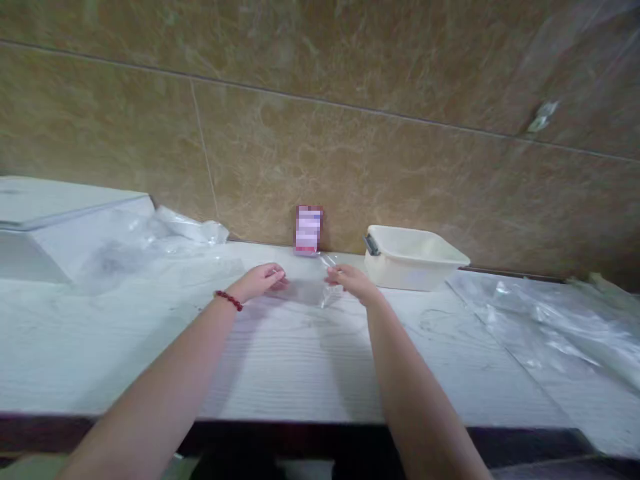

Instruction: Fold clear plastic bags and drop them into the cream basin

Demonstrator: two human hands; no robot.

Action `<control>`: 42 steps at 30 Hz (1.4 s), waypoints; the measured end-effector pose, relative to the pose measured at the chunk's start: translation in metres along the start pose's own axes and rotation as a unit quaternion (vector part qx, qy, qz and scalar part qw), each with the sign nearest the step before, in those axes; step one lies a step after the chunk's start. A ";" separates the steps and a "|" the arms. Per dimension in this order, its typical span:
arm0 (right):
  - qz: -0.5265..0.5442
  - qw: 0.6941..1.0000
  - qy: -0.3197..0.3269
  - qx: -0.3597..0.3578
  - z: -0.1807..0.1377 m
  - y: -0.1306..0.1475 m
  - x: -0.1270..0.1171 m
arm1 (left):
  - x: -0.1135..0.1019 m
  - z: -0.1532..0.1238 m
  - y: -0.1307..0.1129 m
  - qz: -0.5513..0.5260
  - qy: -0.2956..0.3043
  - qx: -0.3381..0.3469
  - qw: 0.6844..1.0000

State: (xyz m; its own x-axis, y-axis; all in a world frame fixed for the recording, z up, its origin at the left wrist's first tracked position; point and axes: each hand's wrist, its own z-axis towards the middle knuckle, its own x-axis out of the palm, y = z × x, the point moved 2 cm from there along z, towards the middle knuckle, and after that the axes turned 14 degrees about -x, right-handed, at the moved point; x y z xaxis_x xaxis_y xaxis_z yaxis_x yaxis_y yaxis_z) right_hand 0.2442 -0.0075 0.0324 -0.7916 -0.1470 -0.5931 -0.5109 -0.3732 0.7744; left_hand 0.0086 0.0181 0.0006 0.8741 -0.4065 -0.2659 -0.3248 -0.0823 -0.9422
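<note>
Near the desk's [280,360] far edge, a small clear plastic bag [309,291] lies stretched crosswise between both hands, left hand [261,280] pinching its left end, right hand [350,280] pinching its right end, equally near.

table [300,360]: white, faint fine ridged lines | tub [415,257]: cream-white, dark grey handle | small bag [310,288]: clear, colourless | bracelet [229,300]: dark red beads | wall [350,133]: brown-tan, marbled, thin dark grout lines | plastic sheet [550,320]: clear, glossy | small card [309,230]: pink and white, blurred | box [50,220]: white
</note>
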 end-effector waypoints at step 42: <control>-0.191 0.971 -0.121 0.079 0.012 -0.020 0.029 | 0.000 0.006 0.006 0.057 -0.181 -0.109 0.976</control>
State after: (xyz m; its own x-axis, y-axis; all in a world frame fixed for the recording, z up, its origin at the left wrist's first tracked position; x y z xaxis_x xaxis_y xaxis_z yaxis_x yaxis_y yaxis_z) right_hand 0.2276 0.0072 0.0020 -0.5803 0.2005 -0.7893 -0.8124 -0.2100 0.5440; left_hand 0.0088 0.0228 -0.0060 0.8851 -0.0802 -0.4585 -0.4624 -0.2635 -0.8466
